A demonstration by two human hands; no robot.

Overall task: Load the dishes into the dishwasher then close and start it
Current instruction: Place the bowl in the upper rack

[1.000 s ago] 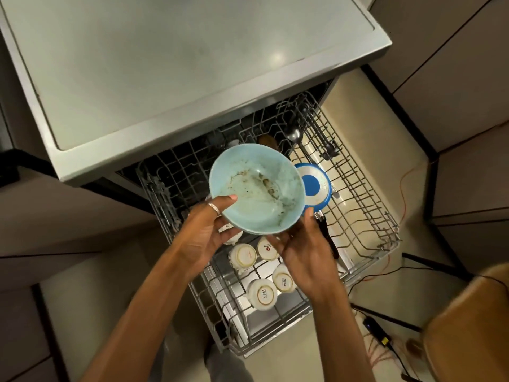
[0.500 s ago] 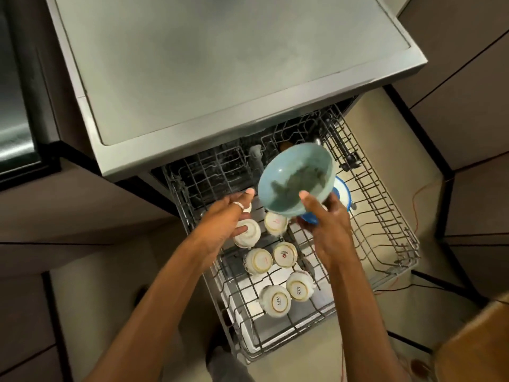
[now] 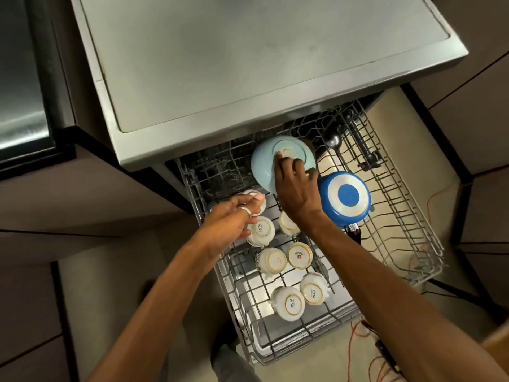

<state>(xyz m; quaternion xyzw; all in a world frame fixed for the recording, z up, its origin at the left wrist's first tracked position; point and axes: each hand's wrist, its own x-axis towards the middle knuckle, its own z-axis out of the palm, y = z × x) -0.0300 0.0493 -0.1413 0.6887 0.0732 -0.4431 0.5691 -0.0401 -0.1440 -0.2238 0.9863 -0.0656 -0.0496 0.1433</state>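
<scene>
A light blue bowl [image 3: 265,164] lies upside down near the back of the pulled-out dishwasher rack [image 3: 407,216]. My right hand [image 3: 296,186] rests on its base with fingers curled over the foot ring. My left hand [image 3: 234,216] hovers over the white cups at the rack's left, fingers loosely bent, touching the rim of one cup [image 3: 257,195]. Several white cups [image 3: 287,303] stand upside down in the rack. A blue pan [image 3: 345,198] sits upside down to the right of the bowl.
The steel dishwasher top [image 3: 248,64] overhangs the rack's back. A ladle [image 3: 333,140] lies at the rack's rear right. Orange and black cables [image 3: 385,354] run over the floor at the lower right. Cabinet fronts stand on both sides.
The bowl has been turned upside down and lowered into the rack's back. My left hand has let go of it and dropped to the cups on the left.
</scene>
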